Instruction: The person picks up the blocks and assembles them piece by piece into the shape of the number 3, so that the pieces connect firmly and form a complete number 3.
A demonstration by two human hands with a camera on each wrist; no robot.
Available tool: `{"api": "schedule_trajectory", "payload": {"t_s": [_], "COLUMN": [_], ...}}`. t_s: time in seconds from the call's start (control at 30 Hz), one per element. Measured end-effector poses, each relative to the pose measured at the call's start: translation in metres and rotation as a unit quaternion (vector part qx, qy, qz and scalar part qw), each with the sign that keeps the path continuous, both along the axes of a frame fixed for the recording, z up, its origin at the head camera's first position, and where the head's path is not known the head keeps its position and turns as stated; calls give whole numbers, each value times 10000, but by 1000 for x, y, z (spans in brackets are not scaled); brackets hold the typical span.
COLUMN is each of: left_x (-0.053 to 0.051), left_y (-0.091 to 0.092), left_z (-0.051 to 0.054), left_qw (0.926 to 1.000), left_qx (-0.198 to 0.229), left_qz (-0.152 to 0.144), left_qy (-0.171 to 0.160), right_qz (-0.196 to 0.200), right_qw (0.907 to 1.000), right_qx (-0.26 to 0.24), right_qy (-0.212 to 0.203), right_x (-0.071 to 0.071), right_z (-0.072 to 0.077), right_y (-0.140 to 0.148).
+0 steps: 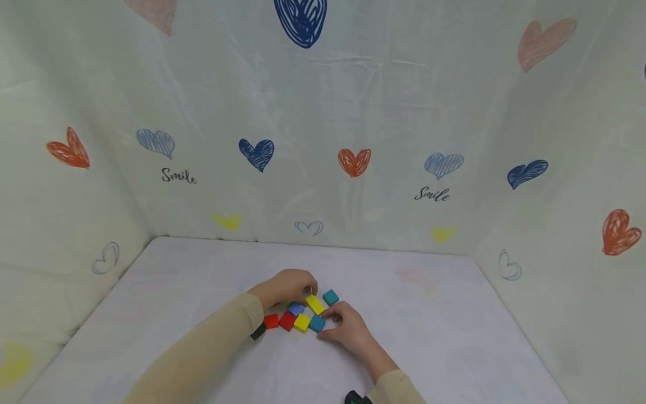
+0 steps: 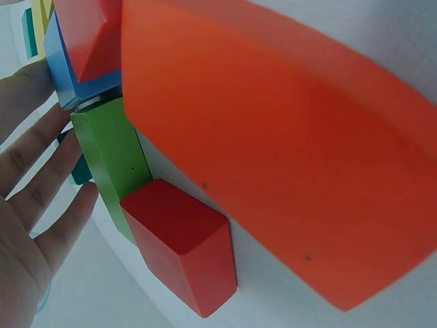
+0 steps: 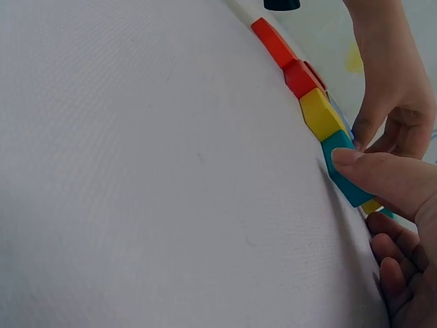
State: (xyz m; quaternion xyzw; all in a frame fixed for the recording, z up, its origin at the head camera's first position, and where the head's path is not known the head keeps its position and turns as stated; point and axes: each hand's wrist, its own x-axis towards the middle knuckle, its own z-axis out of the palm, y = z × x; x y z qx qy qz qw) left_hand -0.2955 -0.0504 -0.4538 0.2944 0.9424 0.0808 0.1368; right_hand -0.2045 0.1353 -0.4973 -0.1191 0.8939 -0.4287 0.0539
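Note:
Small coloured blocks lie in a cluster on the table. In the head view my left hand (image 1: 289,285) reaches over its far side, pinching the far end of a yellow oblong block (image 1: 315,304) between thumb and index finger. The other fingers spread behind a blue block (image 2: 63,72) and a green block (image 2: 113,160) in the left wrist view. My right hand (image 1: 348,328) pinches a teal block (image 1: 317,324); its thumb lies on the near face, and the index fingertip is at the yellow block. A front row continues leftward with another yellow block (image 1: 301,323), a red one (image 1: 287,320) and an orange-red one (image 1: 271,321).
A separate teal block (image 1: 330,297) lies behind the right hand. Another red block (image 2: 184,239) stands against the green one. The white table (image 1: 429,325) meets a heart-printed cloth (image 1: 323,112) at back and sides. Black wrist devices (image 1: 258,331) show below the arms.

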Motion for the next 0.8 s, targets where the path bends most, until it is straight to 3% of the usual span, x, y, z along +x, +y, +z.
{"api": "schedule_trajectory", "payload": {"t_s": [0.4, 0.8], "left_x": [2, 5], "left_y": [0, -3], "left_z": [-2, -1], "left_qw": [9996, 9996], "left_qx": [-109, -92], "left_qz": [-45, 10], "left_qy": [263, 248], "right_qz": [-112, -167], "right_qw": [9997, 9994], "right_qx": [177, 276], "right_qy": [97, 121], "right_x": [3, 3], "right_z": [1, 2], "right_y": [-4, -6]}}
